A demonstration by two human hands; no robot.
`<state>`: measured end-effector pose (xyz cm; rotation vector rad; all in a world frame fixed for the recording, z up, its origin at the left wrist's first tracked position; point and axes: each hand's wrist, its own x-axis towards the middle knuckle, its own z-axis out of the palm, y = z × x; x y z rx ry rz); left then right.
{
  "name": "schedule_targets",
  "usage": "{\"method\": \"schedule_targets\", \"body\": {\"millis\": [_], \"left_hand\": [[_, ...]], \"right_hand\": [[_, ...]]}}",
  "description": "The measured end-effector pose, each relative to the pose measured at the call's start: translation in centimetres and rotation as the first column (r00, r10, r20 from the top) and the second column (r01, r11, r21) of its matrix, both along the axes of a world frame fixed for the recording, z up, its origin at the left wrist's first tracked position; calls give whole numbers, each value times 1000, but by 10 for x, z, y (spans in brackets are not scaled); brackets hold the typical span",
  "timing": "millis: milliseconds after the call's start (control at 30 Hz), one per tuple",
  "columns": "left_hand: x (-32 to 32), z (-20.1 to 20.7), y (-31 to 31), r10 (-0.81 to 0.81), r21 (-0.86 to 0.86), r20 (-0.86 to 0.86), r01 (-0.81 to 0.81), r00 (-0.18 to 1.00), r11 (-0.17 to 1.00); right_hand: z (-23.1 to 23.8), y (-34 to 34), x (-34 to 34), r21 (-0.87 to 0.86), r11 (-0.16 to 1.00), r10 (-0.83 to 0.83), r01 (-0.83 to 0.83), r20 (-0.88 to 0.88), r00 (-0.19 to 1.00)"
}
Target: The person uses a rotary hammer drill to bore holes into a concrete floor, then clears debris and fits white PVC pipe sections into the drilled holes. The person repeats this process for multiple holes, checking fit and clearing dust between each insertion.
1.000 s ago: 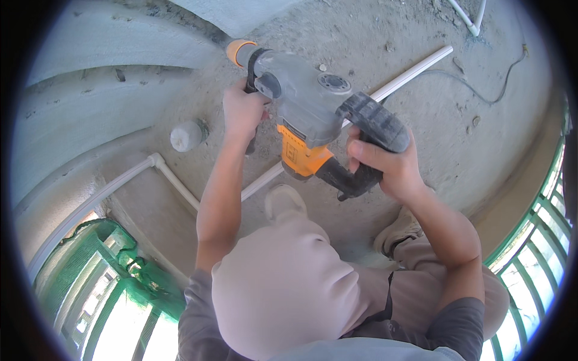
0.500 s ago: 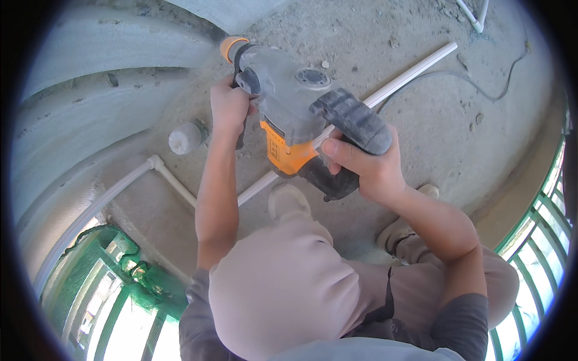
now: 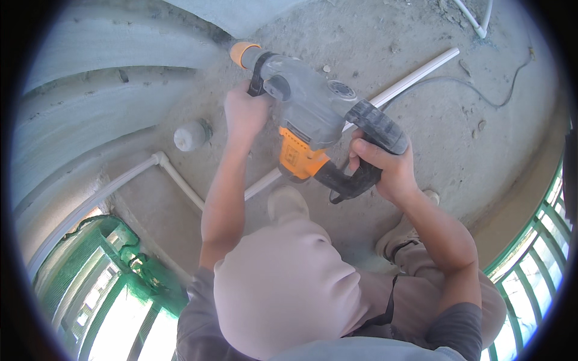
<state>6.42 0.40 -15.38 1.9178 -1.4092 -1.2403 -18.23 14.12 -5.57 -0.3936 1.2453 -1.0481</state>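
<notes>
A dusty grey rotary hammer with an orange lower housing is held in front of me, its orange-collared nose toward the curved concrete wall at the upper left. My left hand is closed just behind the nose, at the black side handle, most of which its fingers hide. At the tool's rear, my right hand wraps the black D-shaped handle, thumb on the near side. Whatever bit the nose carries cannot be made out against the wall.
A long white pipe lies on the dusty floor under the tool, beside a thin grey cable. A pale bottle-like object is by the wall, near a pipe elbow. Green netting and railings border the floor.
The rotary hammer has shifted right and slightly toward me, and both hands have moved with it. Their grips stay the same.
</notes>
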Motion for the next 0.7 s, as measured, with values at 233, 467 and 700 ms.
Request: {"method": "schedule_targets", "body": {"millis": [233,467,700], "left_hand": [[10,5,-11,28,48,2,-28,1000,998],[12,33,-15,196,112,-281,-171,939,979],[25,45,-11,123,77,-268,-106,956,991]], "right_hand": [[6,-16,15,-10,999,37,-38,-17,999],[70,-26,39,-11,992,119,-122,-150,982],[99,-30,53,48,966,257,-252,-194,947]]}}
